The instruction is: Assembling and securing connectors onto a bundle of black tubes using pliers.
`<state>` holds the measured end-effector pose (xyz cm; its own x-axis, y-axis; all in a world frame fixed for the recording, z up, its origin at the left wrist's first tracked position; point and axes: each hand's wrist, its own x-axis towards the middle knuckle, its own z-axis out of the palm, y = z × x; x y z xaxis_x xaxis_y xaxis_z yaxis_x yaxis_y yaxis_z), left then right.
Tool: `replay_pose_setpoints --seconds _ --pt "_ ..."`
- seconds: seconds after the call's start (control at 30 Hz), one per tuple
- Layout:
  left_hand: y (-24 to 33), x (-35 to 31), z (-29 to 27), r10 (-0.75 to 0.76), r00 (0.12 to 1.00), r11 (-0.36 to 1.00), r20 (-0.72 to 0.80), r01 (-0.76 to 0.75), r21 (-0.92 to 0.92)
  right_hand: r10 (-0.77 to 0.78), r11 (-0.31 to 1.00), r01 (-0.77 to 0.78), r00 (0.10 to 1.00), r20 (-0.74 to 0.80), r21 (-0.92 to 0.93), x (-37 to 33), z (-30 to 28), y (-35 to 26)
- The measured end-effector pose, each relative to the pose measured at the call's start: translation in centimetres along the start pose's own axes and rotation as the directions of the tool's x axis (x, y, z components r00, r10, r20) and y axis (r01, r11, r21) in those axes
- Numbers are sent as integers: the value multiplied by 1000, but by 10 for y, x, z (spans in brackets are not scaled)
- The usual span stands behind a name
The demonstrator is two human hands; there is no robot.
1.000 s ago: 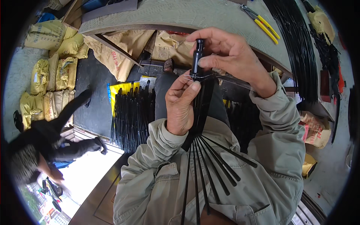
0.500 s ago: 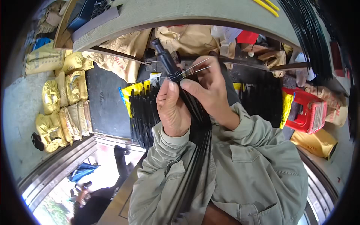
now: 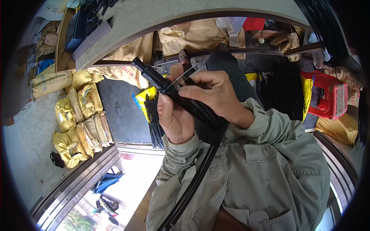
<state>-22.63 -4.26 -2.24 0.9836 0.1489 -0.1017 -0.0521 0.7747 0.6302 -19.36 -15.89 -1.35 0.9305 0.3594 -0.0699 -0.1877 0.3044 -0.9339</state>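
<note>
My left hand (image 3: 175,119) is closed around the neck of a black stepped tubular fitting (image 3: 152,76), which points up and to the left. From its lower end a bundle of thin black strips (image 3: 204,161) runs down across my lap. My right hand (image 3: 217,94), beside it, pinches thin pale wire (image 3: 187,77) with its thumb and fingers. This wire lies across the bundle just below the fitting, its two straight ends sticking out past the fingers. My fingers partly hide where the wire meets the bundle.
A grey worktop (image 3: 173,13) spans the front, with brown paper sacks (image 3: 189,36) underneath. Yellow bags (image 3: 63,115) are stacked at left. More black strips (image 3: 281,92) stand on the right near a red plastic stool (image 3: 329,96). A bright doorway (image 3: 133,173) opens lower left.
The fitting has tipped further left, and both hands have lowered slightly. The wire ends have swung to point more steeply upward. A person in the doorway is no longer in view.
</note>
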Motion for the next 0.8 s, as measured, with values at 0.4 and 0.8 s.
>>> replay_pose_setpoints --seconds 0.4,0.8 --pt "-5 0 5 42 999 999 29 -42 -17 61 953 -93 991 119 289 6 6 6" --pt "20 -22 42 193 981 981 30 -193 28 -307 951 305 951 32 54 1 9 -18"
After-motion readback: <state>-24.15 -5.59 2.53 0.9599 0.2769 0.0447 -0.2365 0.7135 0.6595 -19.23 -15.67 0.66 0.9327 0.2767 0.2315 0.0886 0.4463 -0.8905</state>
